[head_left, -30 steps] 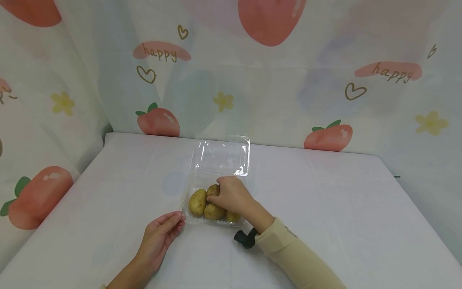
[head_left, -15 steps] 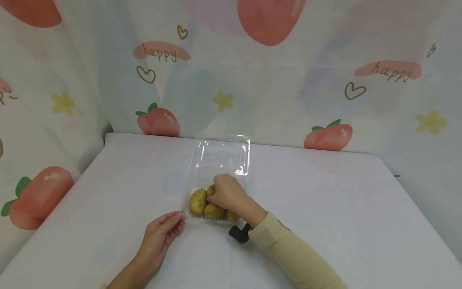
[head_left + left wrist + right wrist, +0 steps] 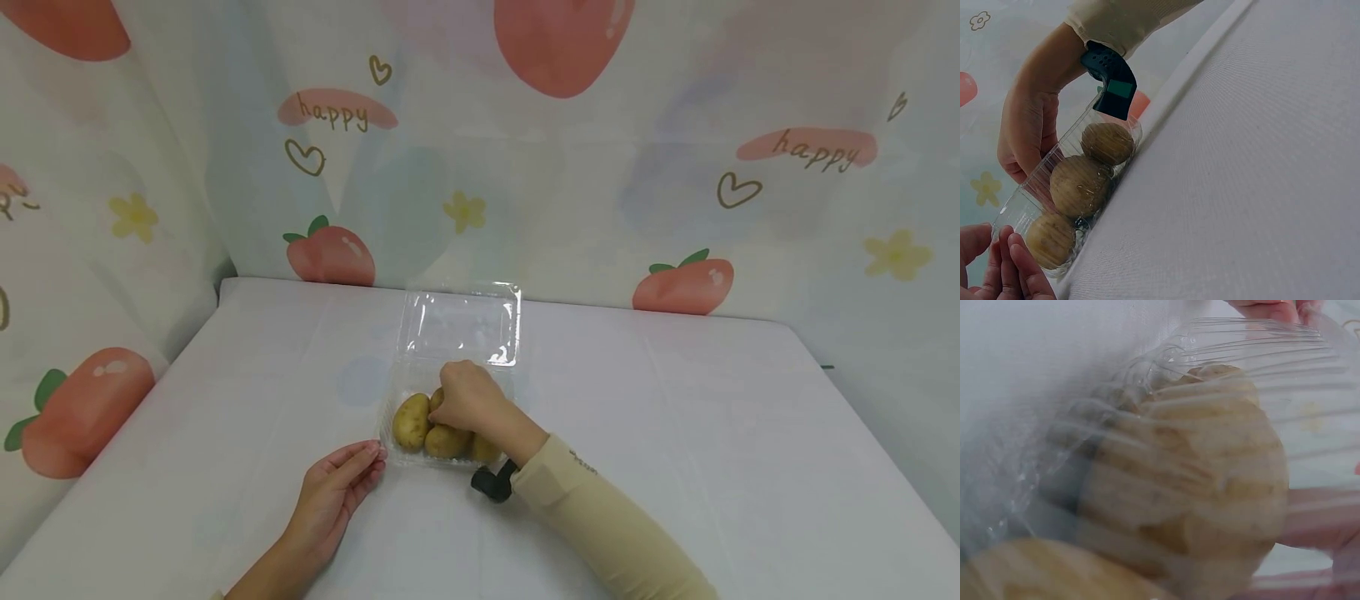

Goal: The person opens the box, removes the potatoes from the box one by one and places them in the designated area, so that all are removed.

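Observation:
A clear plastic clamshell container (image 3: 386, 429) lies on the table with its lid (image 3: 461, 329) tipped back. Several potatoes sit in its base, including one at the left (image 3: 412, 422) and one in front (image 3: 447, 442). My left hand (image 3: 333, 492) pinches the container's front left corner between thumb and fingers. From above, my right hand (image 3: 476, 398) reaches into the base, fingers curled down round a potato at the back (image 3: 436, 400), mostly hidden by that hand. In the left wrist view, the right hand (image 3: 1029, 131) dips behind a middle potato (image 3: 1079, 185).
A white cloth covers the table (image 3: 637, 433). Behind it hangs a printed fabric backdrop (image 3: 555, 200), with another sheet at the left. A dark wrist-worn device (image 3: 492, 483) sits under the right wrist, close to the container's front edge.
My right hand has shifted slightly left over the container, its fingers curling further over and hiding more of the back potato. The left hand has stayed at the container's corner.

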A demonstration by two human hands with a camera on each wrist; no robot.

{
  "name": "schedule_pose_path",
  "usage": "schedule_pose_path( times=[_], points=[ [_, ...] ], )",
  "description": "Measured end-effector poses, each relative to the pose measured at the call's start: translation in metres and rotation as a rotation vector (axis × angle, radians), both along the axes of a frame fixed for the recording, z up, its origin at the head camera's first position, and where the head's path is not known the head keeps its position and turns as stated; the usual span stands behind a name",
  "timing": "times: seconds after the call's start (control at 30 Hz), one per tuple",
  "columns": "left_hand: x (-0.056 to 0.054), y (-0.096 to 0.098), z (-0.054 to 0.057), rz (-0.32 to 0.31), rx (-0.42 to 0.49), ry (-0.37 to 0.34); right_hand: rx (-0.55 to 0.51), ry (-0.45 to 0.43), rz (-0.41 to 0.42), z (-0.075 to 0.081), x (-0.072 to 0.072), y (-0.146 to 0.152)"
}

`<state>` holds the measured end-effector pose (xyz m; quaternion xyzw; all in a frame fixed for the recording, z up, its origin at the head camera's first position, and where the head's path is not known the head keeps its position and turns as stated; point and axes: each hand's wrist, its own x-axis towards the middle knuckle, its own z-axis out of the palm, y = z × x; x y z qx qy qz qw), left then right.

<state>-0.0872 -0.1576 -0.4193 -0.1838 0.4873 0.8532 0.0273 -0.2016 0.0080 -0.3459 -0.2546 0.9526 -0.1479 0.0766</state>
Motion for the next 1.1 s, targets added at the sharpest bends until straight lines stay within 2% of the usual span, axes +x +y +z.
schedule_pose_path(
  times=[0.3, 0.67, 0.83, 0.97, 1.1],
  points=[
    [-0.001, 0.001, 0.001, 0.005, 0.005, -0.004, -0.062, 0.000, -0.021, -0.003, 0.003, 0.001],
    [0.001, 0.001, -0.001, 0.004, -0.003, 0.003, -0.084, 0.063, -0.054, -0.011, 0.006, 0.001],
    [0.000, 0.001, -0.001, 0.007, -0.007, 0.004, -0.097, 0.046, -0.081, -0.010, 0.007, 0.002],
    [0.000, 0.001, 0.000, 0.001, -0.008, 0.009, -0.144, 0.022, -0.110, -0.010, 0.008, 0.006],
    [0.000, 0.001, 0.000, 0.001, -0.005, 0.013, -0.242, 0.017, -0.097, -0.011, 0.008, 0.012]
  ],
)
